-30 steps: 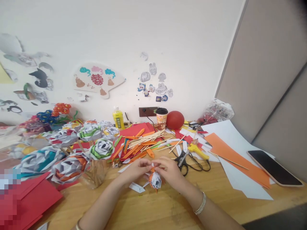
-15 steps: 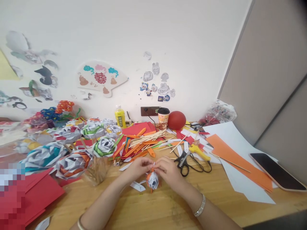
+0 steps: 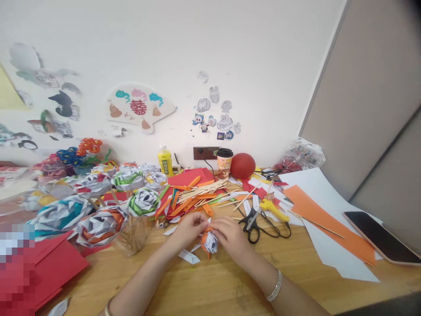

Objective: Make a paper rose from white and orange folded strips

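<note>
Between my hands is a small white and orange paper flower [image 3: 211, 242], its folded centre turned toward me. My left hand [image 3: 191, 229] pinches the flower's far side from the left. From the right, my right hand [image 3: 232, 237] grips it too, fingers closed along its upper edge. A white paper tip pokes up between my fingertips; the fingers hide the rest of that side. Just left of the flower, a folded white paper strip [image 3: 189, 256] lies on the wooden table [image 3: 184, 292]. Black scissors [image 3: 251, 224] rest to the right of my right hand.
Beyond my hands lie wooden sticks [image 3: 204, 191] and orange paper pieces. A yellow glue gun [image 3: 273, 209] with a cord is right of the scissors. Finished paper flowers [image 3: 101, 221] crowd the left, near a clear cup [image 3: 131, 239]. A phone [image 3: 378, 237] lies far right.
Both hands remain on the flower, which has tilted slightly. My right fingers have shifted a little across its top, and a white paper tip now shows more above them.
</note>
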The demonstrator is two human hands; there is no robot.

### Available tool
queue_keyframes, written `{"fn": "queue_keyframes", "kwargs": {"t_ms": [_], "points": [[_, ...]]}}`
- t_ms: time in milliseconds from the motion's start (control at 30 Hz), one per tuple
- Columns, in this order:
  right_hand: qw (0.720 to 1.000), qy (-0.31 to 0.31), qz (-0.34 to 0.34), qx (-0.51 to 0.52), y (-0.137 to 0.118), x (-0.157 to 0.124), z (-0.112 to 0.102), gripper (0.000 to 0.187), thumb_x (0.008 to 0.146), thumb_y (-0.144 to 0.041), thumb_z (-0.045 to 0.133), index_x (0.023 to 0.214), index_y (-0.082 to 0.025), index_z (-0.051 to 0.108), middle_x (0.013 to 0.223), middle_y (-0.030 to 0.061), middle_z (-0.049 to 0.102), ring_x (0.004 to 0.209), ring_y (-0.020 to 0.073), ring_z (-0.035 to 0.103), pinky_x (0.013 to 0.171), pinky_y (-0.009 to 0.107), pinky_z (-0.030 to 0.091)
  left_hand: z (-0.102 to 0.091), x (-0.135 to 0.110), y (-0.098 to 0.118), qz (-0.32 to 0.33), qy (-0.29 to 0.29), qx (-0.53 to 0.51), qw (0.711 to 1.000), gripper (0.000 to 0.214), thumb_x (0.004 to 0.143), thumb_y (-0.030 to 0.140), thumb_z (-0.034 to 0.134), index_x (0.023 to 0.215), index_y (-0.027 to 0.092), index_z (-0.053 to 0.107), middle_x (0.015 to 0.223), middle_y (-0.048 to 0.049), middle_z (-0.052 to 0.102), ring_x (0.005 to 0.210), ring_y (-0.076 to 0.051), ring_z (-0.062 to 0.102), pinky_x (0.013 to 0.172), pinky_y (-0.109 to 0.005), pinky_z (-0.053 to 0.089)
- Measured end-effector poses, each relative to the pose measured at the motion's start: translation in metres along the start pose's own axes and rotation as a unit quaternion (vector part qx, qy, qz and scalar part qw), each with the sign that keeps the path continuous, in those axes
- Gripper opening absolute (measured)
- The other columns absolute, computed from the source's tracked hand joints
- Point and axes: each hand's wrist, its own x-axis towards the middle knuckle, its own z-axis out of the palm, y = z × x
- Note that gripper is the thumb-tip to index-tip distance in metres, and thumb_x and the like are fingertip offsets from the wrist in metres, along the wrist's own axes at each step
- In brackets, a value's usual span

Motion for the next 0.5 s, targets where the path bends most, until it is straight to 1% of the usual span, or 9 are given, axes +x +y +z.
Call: {"fn": "queue_keyframes", "kwargs": {"t_ms": [133, 233, 300, 367, 433, 500], "points": [[0.999, -0.020, -0.030, -0.007, 0.000, -0.001, -0.003, 0.020, 0.087, -0.018, 0.043, 0.097, -0.021, 0.060, 0.090, 0.0049, 0.063, 0.085, 0.0171, 0.053, 0.075, 0.033, 0.043, 0.001, -0.001, 0.003, -0.018, 0.021, 0.006, 1.000, 0.030, 0.062, 0.045, 0.059, 0.064, 0.016, 0.051, 0.054, 0.0052, 0.049, 0.048, -0.009, 0.046, 0.046, -0.020, 0.037], [0.998, -0.042, -0.055, -0.013, 0.000, -0.002, -0.006, 0.022, 0.088, -0.020, 0.040, 0.097, -0.020, 0.060, 0.087, 0.0058, 0.063, 0.083, 0.0177, 0.052, 0.073, 0.033, 0.043, 0.001, -0.001, 0.005, -0.014, 0.027, 0.017, 0.999, 0.028, 0.063, 0.043, 0.057, 0.063, 0.016, 0.050, 0.052, 0.0055, 0.048, 0.047, -0.009, 0.044, 0.045, -0.020, 0.036], [0.997, -0.051, -0.053, -0.008, -0.002, -0.001, -0.008, 0.021, 0.088, -0.022, 0.040, 0.097, -0.021, 0.060, 0.086, 0.0054, 0.063, 0.082, 0.0179, 0.051, 0.073, 0.033, 0.042, 0.001, -0.002, 0.006, 0.001, 0.031, 0.027, 0.999, 0.027, 0.063, 0.042, 0.057, 0.062, 0.016, 0.050, 0.053, 0.0050, 0.049, 0.047, -0.009, 0.045, 0.046, -0.021, 0.037], [0.998, -0.047, -0.035, 0.000, -0.005, 0.001, -0.009, 0.021, 0.088, -0.023, 0.042, 0.100, -0.021, 0.059, 0.088, 0.0050, 0.063, 0.084, 0.0180, 0.051, 0.075, 0.033, 0.041, 0.001, -0.002, 0.007, 0.014, 0.033, 0.035, 0.999, 0.026, 0.064, 0.041, 0.055, 0.062, 0.016, 0.050, 0.053, 0.0045, 0.049, 0.049, -0.010, 0.045, 0.048, -0.022, 0.037], [0.999, -0.041, -0.023, 0.005, -0.008, 0.001, -0.010, 0.021, 0.087, -0.023, 0.043, 0.102, -0.021, 0.057, 0.091, 0.0047, 0.062, 0.087, 0.0181, 0.050, 0.078, 0.034, 0.040, 0.002, -0.002, 0.007, 0.019, 0.043, 0.047, 0.998, 0.024, 0.066, 0.040, 0.053, 0.062, 0.017, 0.049, 0.054, 0.0041, 0.049, 0.050, -0.011, 0.046, 0.048, -0.022, 0.037], [0.999, -0.041, -0.028, 0.005, -0.010, 0.001, -0.010, 0.021, 0.086, -0.022, 0.043, 0.102, -0.020, 0.057, 0.094, 0.0049, 0.062, 0.089, 0.0181, 0.049, 0.080, 0.034, 0.040, 0.002, -0.002, 0.006, 0.021, 0.058, 0.063, 0.996, 0.021, 0.067, 0.037, 0.052, 0.062, 0.017, 0.048, 0.055, 0.0036, 0.050, 0.051, -0.011, 0.046, 0.049, -0.022, 0.038]]}}
